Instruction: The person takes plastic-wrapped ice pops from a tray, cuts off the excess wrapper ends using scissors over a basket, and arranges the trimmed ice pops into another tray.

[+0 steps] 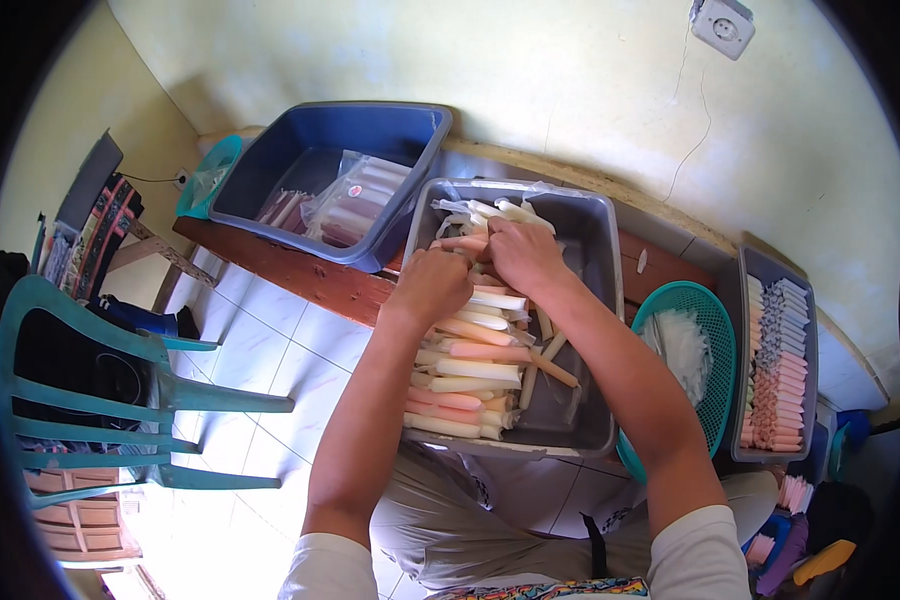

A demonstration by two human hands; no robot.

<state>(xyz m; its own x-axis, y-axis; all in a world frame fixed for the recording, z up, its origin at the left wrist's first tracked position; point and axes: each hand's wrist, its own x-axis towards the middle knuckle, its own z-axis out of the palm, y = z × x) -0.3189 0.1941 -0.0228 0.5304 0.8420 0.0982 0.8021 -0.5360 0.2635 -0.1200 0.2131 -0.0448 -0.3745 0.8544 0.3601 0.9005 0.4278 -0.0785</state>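
My left hand (435, 287) and my right hand (522, 256) are close together over the far half of a grey plastic bin (598, 440). Between their curled fingers is a pinkish-orange ice pop (460, 243) in a clear plastic tube; the fingers partly cover it. Below my hands, rows of white, cream, orange and pink ice pops (465, 370) lie stacked along the bin's left side. A few loose ones (555, 368) rest slanted near the middle. More pale ice pops (515, 211) lie at the far end, past my right hand.
A blue bin (260, 215) with packed brown ice pops (360, 200) stands at left on a wooden bench (300, 280). To the right are a green basket (727, 380) with clear plastic bags (682, 350) and a grey bin (808, 380) of sorted ice pops. A green chair (80, 330) stands left.
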